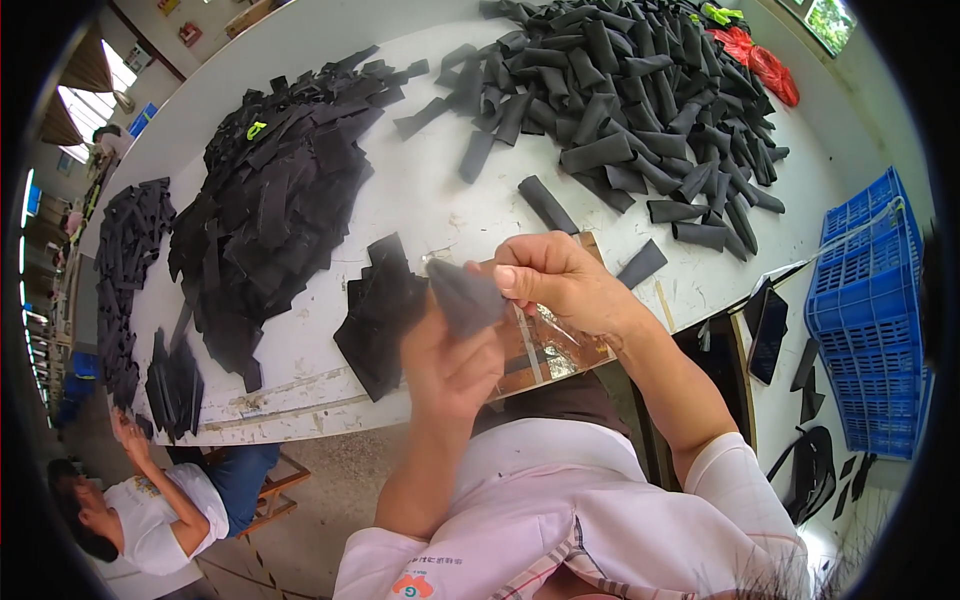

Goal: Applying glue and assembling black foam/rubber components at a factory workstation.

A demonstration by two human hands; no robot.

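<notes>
Between my two hands, over the table's front edge, is a dark grey piece of fabric [467,298], its top end tapering. My left hand [452,362], smeared by motion, is closed round its lower left side. At its right edge, the thumb and fingers of my right hand [548,280] pinch it. A small stack of flat black fabric pieces [378,325] lies just left of my left hand. Beyond my right hand a single rolled dark tube [547,204] rests on the table, and a loose dark piece [641,263] lies to its right.
A large heap of dark fabric tubes [630,105] covers the far right of the white table [425,160]; flat black pieces [285,200] pile up at left. Blue crates [868,310] and a phone [768,335] are at right. A co-worker [165,510] sits at the lower left.
</notes>
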